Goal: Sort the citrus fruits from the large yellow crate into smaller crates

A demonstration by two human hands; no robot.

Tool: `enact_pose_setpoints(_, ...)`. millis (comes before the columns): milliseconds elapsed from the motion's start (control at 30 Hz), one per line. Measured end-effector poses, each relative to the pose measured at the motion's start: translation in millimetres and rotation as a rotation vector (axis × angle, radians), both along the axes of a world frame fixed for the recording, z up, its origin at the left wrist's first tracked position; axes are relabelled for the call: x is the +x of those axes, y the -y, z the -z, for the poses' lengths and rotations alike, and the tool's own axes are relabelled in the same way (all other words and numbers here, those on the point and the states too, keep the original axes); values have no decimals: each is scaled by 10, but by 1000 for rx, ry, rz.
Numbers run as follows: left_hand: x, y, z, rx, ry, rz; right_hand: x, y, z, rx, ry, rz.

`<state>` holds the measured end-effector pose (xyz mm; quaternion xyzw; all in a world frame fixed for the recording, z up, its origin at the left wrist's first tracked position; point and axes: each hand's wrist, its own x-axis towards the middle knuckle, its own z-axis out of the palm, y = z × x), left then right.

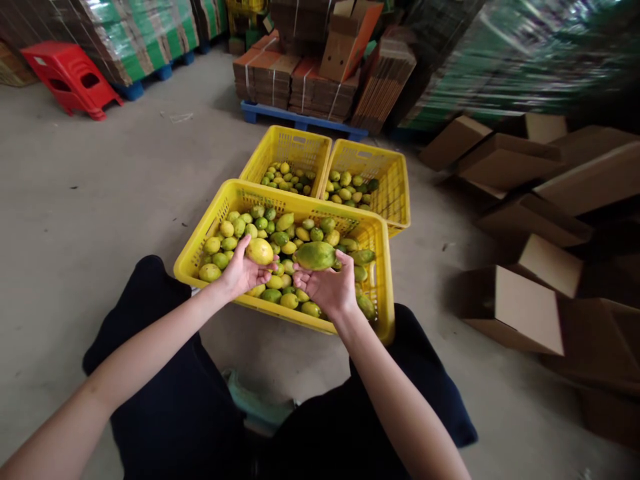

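Observation:
Above the near yellow crate (300,321), my left hand (243,272) holds a yellow lemon (260,251) between thumb and fingers. Beside it, my right hand (330,283) is closed around a larger, longish green lemon (315,256) with a yellowish underside. The two fruits are close together but apart. Beneath my hands, the crate holds many loose lemons (289,301), some yellow and some green. It stands between my knees, and my forearms reach over its near edge.
Two more yellow crates (370,150) with lemons stand just beyond. Flattened cartons sit on a blue pallet (300,121) behind them. Open cardboard boxes (525,308) crowd the right side. A red stool (70,77) is at the far left, near wrapped stacks (145,40).

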<state>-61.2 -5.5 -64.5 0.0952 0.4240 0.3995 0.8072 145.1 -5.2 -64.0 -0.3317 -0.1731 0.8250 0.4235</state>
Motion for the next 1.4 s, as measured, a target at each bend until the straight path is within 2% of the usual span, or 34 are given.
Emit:
enact_pose_setpoints(100, 15, 25, 3, 145, -114, -16, -8, 12, -37, 58, 37, 33)
enact_pose_setpoints(233, 28, 87, -20, 488, -330, -36, -39, 55, -81, 204, 137, 112)
enact_pose_setpoints(333, 34, 115, -44, 682, -394, -82, -68, 82, -76, 245, 131, 109)
enact_pose_setpoints(467, 29, 126, -40, 800, -486, -79, -98, 90, -51, 316, 187, 54)
enact_pose_setpoints(633, -4, 128, 11, 888, -600, 5, -93, 78, -17, 380, 226, 28)
enact_pose_setpoints(733, -16, 114, 37, 811, -470, 77, -90, 74, 5, 306, 164, 33)
enact_pose_setpoints(800, -14, 99, 46, 664, -293, 81, -101, 70, 25, 242, 123, 47)
enact_pose_setpoints(900, 0, 69, 45, 405, -52, -5, -128, 58, 57, 172, 98, 86)
enact_pose_setpoints(1000, 11, 46, 40, 232, 46, -120, -138, 35, 69, 81, 73, 135)
enact_pose_setpoints(1067, 14, 44, 49, 192, 61, -152, -127, 16, 58, -3, 30, 200)
enact_pose_setpoints(1200, 19, 41, 79, 208, 45, -220, -101, -28, 8, -153, -51, 330)
enact_pose_setpoints(1267, 18, 4, 71, 180, 29, -214, -102, -44, -15, -166, -46, 303)
enact_pose_setpoints(1400, 0, -86, 3, 165, -26, -108, -93, -34, -54, -145, -41, 195)
